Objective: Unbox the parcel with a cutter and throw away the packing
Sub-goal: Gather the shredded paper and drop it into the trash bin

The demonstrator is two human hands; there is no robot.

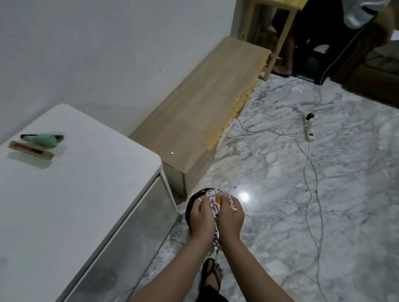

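Observation:
My left hand (201, 215) and my right hand (230, 219) are pressed together around a bundle of white shredded paper packing (216, 209), with a bit of orange showing among the shreds. Both hands hover over a dark round bin (190, 205) on the floor beside the white table (74, 190). Shreds hang down between my wrists. On the table's far left lie a green cutter (44, 139) and a flat wooden-coloured item (31, 149). No parcel box is in view.
A low wooden bench (196, 108) runs along the wall. A power strip (308, 128) and loose cables cross the marble floor. Scattered paper shreds lie near my sandalled foot (212, 275). Another person's legs stand by a wooden table at the back.

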